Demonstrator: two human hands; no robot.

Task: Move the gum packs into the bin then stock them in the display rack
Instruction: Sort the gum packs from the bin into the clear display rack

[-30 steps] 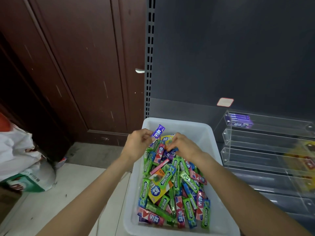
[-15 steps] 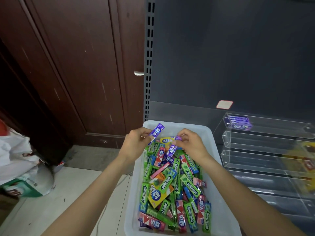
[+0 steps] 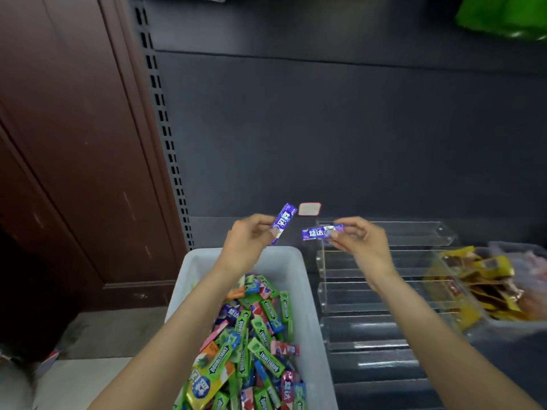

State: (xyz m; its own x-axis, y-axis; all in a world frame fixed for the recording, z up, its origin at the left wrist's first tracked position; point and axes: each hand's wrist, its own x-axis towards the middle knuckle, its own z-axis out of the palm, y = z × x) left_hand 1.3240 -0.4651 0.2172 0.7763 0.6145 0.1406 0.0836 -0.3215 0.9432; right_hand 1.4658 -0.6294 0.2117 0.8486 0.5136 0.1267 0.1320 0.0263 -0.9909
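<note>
A white bin below me holds a heap of several gum packs in green, red, blue and yellow. My left hand pinches one purple gum pack, tilted upright, above the bin's far rim. My right hand pinches a second purple gum pack, held level, in front of the top tier of the clear acrylic display rack. The rack's tiers step down to the right of the bin.
A dark slotted shelf upright and grey back panel stand behind. A brown wooden door is at left. A clear tub of yellow snack packets sits at the right. A small white label is stuck on the panel.
Both hands rose out of the bin, each with a purple pack. My right hand moved right toward the rack's top tier. The view tilted up and to the right.
</note>
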